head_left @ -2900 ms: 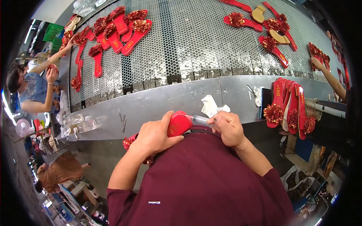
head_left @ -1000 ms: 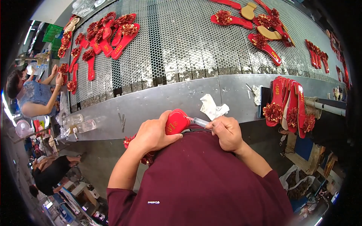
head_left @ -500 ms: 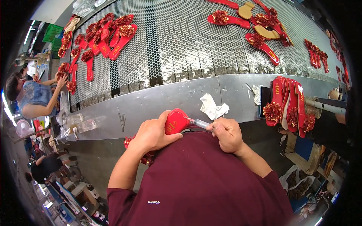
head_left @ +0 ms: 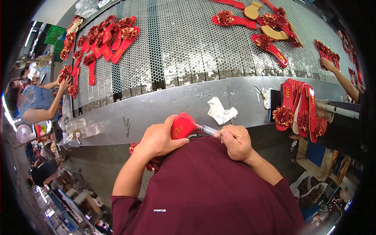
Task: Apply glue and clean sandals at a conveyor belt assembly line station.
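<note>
Right hand [head_left: 236, 142] is closed round one end of a clear tube [head_left: 210, 130], whose long axis slants forward and left to the right side of a red slipper [head_left: 182, 126]; whether the tip touches it, I cannot tell. Left hand [head_left: 158, 139], the nearer one, grips the slipper between thumb and fingers at the table's [head_left: 166, 105] near edge, its rounded end pointing forward, left of a white cloth [head_left: 219, 111].

the held sandal [head_left: 181, 127] lies left of the tube [head_left: 210, 130], a cloth [head_left: 221, 112] behind on the ledge [head_left: 162, 105], the mesh [head_left: 184, 39] beyond.
</note>
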The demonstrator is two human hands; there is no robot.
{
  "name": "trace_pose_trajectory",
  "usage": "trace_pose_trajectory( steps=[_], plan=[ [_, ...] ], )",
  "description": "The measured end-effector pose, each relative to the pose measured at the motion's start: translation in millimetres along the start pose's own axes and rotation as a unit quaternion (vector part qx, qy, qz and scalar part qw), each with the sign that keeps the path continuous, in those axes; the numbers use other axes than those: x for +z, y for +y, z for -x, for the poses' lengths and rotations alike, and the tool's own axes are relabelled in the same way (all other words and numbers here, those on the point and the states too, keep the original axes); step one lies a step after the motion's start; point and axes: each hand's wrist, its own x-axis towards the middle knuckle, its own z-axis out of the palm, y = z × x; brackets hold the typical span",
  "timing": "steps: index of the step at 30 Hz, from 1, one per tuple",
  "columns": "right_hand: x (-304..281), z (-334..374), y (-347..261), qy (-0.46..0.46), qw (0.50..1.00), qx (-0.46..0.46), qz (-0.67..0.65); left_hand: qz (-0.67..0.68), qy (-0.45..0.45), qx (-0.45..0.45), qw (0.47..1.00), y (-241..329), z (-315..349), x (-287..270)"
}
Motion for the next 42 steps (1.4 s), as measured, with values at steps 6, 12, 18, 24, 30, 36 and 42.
trace_pose_trajectory(
  steps=[6,12,18,24,30,36,42],
  plan=[
    [-5.4,2.9,-2.6,0.000,1.000,0.001,0.009,0.005,-0.001,-0.003,1.000,6.5,-1.1,0.2],
    [-11.0,5.0,-1.2,0.005,1.000,-0.008,0.010,0.015,-0.009,-0.008,1.000,13.4,-3.0,-0.5],
    [-16.7,6.2,-2.3,0.007,1.000,-0.011,0.014,0.019,-0.012,-0.009,1.000,19.2,-5.3,-0.2],
    [-22.9,8.3,-5.2,0.009,1.000,-0.014,0.020,0.017,-0.016,-0.012,1.000,26.0,-7.0,0.1],
    [-29.6,11.3,-2.8,0.009,1.000,-0.002,0.008,0.017,-0.010,-0.009,1.000,32.3,-9.0,2.1],
    [-36.9,12.8,3.5,0.009,1.000,-0.018,-0.012,0.018,-0.016,-0.011,1.000,38.6,-11.8,2.9],
    [-42.9,13.2,4.9,0.022,0.999,-0.023,-0.042,0.004,-0.020,-0.009,1.000,45.9,-13.5,2.7]
  ],
)
